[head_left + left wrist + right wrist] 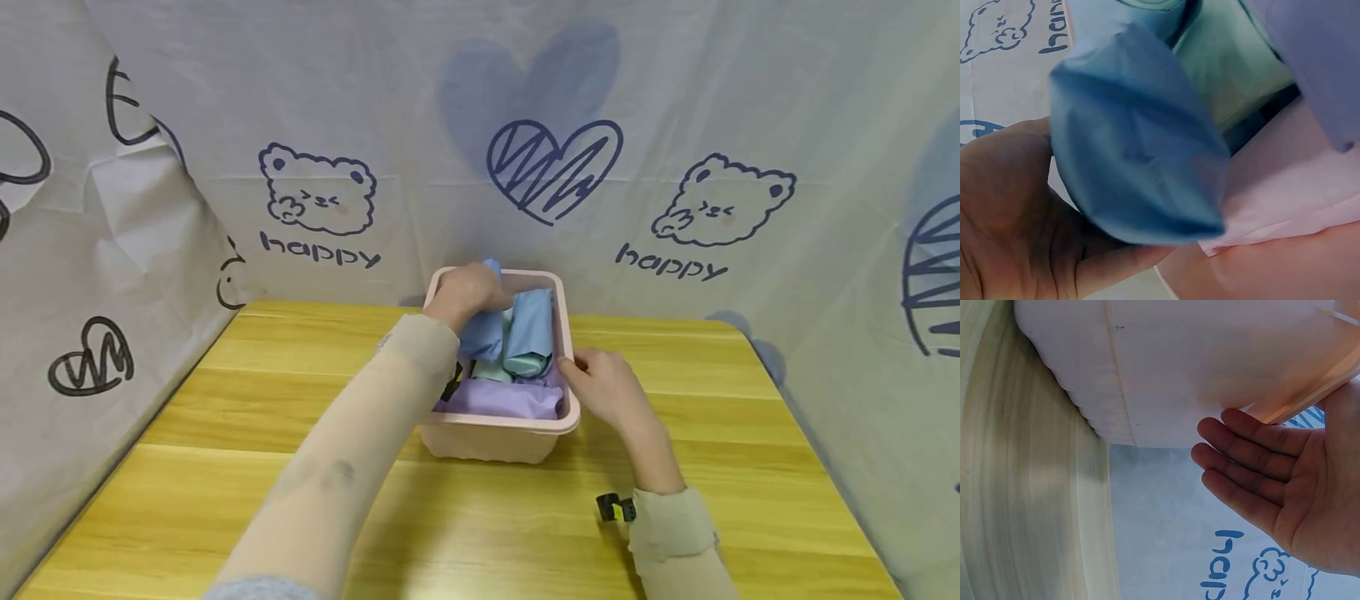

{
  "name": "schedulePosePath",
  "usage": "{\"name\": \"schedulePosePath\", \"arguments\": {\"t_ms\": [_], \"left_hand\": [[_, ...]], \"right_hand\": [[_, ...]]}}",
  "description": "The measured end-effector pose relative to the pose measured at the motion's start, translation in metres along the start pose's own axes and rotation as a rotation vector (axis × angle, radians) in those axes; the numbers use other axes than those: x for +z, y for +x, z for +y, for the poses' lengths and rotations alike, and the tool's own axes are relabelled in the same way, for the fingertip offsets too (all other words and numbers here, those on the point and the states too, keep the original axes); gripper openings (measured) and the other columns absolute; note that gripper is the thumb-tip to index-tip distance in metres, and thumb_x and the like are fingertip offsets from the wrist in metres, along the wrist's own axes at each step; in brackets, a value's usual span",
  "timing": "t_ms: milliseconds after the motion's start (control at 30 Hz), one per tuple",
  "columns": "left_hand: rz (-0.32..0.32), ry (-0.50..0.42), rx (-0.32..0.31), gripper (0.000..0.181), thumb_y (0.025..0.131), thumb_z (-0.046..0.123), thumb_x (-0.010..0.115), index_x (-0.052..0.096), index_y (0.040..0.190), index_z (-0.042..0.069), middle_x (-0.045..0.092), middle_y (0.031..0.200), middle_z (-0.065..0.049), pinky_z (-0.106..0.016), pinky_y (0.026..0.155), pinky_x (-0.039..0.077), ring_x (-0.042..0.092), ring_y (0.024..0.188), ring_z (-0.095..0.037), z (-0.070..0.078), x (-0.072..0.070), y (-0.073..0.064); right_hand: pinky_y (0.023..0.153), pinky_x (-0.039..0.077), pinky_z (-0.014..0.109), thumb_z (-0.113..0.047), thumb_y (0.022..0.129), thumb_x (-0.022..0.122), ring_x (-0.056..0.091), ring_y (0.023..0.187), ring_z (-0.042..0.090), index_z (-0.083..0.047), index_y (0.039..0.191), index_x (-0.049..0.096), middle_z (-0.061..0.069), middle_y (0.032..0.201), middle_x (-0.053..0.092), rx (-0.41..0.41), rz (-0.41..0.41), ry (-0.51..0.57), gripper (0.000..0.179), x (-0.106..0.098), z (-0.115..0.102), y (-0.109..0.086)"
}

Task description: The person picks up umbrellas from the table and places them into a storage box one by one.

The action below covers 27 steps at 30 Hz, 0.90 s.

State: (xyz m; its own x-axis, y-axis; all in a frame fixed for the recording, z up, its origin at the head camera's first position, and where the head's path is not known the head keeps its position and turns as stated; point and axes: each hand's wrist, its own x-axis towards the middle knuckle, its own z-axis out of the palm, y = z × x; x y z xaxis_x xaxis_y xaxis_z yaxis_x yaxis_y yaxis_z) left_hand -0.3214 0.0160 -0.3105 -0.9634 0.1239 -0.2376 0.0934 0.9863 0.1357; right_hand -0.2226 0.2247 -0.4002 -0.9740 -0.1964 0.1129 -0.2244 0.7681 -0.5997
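Note:
A pale pink plastic bin (487, 439) stands on the wooden table against the back sheet. My left hand (468, 292) reaches into its left side and grips a blue rolled cloth (1138, 144), whose near end bulges between thumb and fingers in the left wrist view. Beside it lies a second blue roll (531, 321), over mint green cloth (491, 370). Purple cloth (510, 398) lies along the near wall. At the bin's right rim, my right hand (611, 387) pinches the edge; its fingers (1254, 447) lie against the outer wall in the right wrist view.
The yellow wooden table (300, 400) spreads around the bin. A white sheet (420, 208) with drawn bears and hearts hangs right behind it, and another sheet flanks the left. A small black wrist camera (615, 507) sticks out from the right cuff.

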Motion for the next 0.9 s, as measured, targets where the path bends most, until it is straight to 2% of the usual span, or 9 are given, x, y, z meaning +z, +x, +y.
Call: {"name": "schedulePosePath", "arguments": {"t_ms": [100,200,300,333,400,533,667,767,900], "left_hand": [[-0.019,0.034,0.019,0.051,0.099,0.044,0.050,0.065,0.129,0.006,0.057,0.142,-0.014,-0.047,0.094,0.051,0.058,0.119,-0.025,-0.001,0.004,0.002],[-0.064,0.045,0.033,0.052,0.100,0.042,0.048,0.065,0.132,0.005,0.057,0.143,-0.012,-0.043,0.095,0.050,0.057,0.121,-0.025,-0.003,0.007,0.002],[-0.124,0.041,0.025,0.048,0.101,0.038,0.047,0.064,0.133,0.005,0.059,0.138,-0.011,-0.039,0.096,0.048,0.056,0.115,-0.024,-0.006,0.009,0.001],[-0.136,0.036,0.018,0.045,0.102,0.036,0.048,0.065,0.129,0.005,0.060,0.132,-0.010,-0.039,0.096,0.048,0.056,0.108,-0.025,-0.007,0.010,0.001],[-0.147,0.042,0.004,0.045,0.102,0.036,0.050,0.064,0.131,0.005,0.060,0.132,-0.010,-0.038,0.100,0.047,0.055,0.108,-0.025,-0.008,0.010,0.000],[-0.156,0.100,0.016,0.051,0.101,0.042,0.056,0.065,0.134,0.004,0.058,0.139,-0.010,-0.035,0.106,0.045,0.055,0.116,-0.023,-0.008,0.005,-0.002],[-0.231,0.124,0.027,0.058,0.100,0.047,0.059,0.062,0.139,0.003,0.053,0.148,-0.009,-0.033,0.110,0.042,0.052,0.126,-0.022,-0.007,-0.003,-0.002],[-0.282,0.067,-0.024,0.062,0.101,0.046,0.062,0.057,0.144,0.002,0.050,0.153,-0.010,-0.035,0.113,0.041,0.051,0.131,-0.023,-0.004,-0.004,-0.001],[-0.318,-0.071,-0.157,0.068,0.099,0.043,0.067,0.050,0.150,0.001,0.046,0.155,-0.011,-0.038,0.114,0.042,0.049,0.135,-0.025,0.001,-0.004,-0.001]], "right_hand": [[0.057,0.042,0.034,-0.034,0.104,0.052,0.055,0.068,0.022,-0.004,0.104,0.073,0.007,0.077,0.062,0.010,-0.006,0.005,0.037,0.000,-0.001,0.000],[0.057,0.042,0.034,-0.034,0.103,0.052,0.055,0.068,0.021,-0.004,0.104,0.073,0.007,0.076,0.061,0.014,-0.007,0.008,0.037,0.000,-0.002,0.000],[0.056,0.042,0.034,-0.034,0.103,0.052,0.054,0.066,0.021,-0.004,0.101,0.073,0.006,0.074,0.060,0.009,-0.006,0.009,0.036,0.000,-0.002,0.000],[0.056,0.042,0.034,-0.034,0.103,0.052,0.054,0.066,0.021,-0.005,0.101,0.073,0.006,0.074,0.060,0.006,-0.004,0.009,0.036,0.000,-0.002,0.000],[0.056,0.042,0.034,-0.033,0.103,0.052,0.054,0.066,0.021,-0.005,0.100,0.073,0.006,0.074,0.060,0.003,-0.006,0.011,0.036,0.000,-0.002,0.000],[0.056,0.042,0.034,-0.033,0.103,0.052,0.053,0.066,0.021,-0.005,0.099,0.072,0.006,0.074,0.060,0.003,-0.007,0.012,0.035,-0.001,-0.001,-0.001],[0.056,0.041,0.034,-0.032,0.103,0.052,0.052,0.065,0.021,-0.005,0.097,0.071,0.006,0.072,0.058,0.003,-0.005,0.016,0.034,-0.001,0.000,-0.001],[0.055,0.041,0.034,-0.032,0.103,0.052,0.052,0.064,0.020,-0.005,0.095,0.071,0.005,0.071,0.057,0.001,0.002,0.018,0.034,0.000,0.000,-0.001],[0.055,0.041,0.034,-0.032,0.104,0.053,0.052,0.065,0.020,-0.005,0.098,0.071,0.006,0.071,0.057,0.005,0.001,0.020,0.034,0.001,0.000,-0.001]]}}
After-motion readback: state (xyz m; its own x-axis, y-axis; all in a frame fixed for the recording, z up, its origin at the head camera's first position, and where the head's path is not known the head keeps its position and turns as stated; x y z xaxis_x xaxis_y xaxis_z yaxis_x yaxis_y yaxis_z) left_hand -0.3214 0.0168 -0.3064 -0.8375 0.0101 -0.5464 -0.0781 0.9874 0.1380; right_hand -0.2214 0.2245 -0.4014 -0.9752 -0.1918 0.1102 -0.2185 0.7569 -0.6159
